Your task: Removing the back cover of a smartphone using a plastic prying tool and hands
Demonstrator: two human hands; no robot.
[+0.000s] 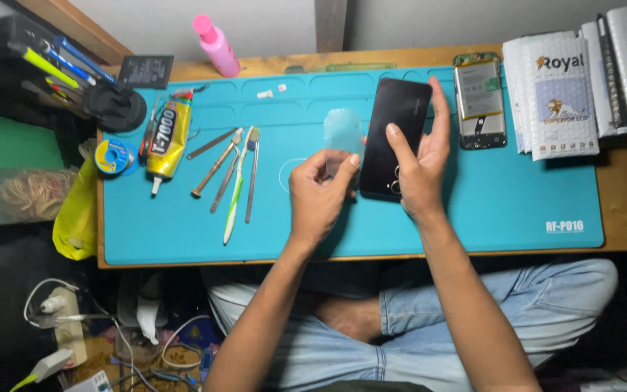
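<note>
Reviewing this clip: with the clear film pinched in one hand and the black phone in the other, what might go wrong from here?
1. The left hand pinches the thin clear film by one corner only; it may flop, crease or gather dust.
2. The right hand props the black phone tilted above the blue mat, gripped just at its edges, so it might slip.
3. The glue tube and metal tools lie near the left forearm; a sweep may knock them.

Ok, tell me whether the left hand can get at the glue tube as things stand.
Probably yes, but not freely: the left hand is pinching a clear film. The glue tube lies to its left on the mat, with only flat tools in between, nothing tall to block it.
</note>
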